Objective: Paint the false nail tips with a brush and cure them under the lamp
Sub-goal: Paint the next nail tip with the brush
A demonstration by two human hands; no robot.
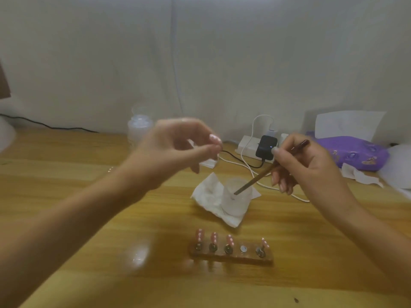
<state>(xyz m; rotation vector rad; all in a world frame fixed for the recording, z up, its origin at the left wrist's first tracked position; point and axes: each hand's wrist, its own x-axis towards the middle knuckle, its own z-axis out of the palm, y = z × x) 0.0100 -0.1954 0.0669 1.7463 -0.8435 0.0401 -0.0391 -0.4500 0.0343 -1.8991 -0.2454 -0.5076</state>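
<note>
The nail tips [214, 237] are standing upright on their wooden stand [231, 257] near the front of the counter [89, 218], four pegs filled and one bare, within easy reach. Behind them the right grip [311, 167] is pinching the brush [262, 174], slanting its tip into a small clear cup [236, 203] sitting on a tissue [206, 196], likely there to catch drips. The left grip [175, 147] is hovering, thumb meeting forefinger; whether it is holding anything is too blurred to tell.

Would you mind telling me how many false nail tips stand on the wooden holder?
4 nail tips: on the first, second, third and fifth pegs from the left; the fourth peg is bare. The left hand may hide another.
</note>
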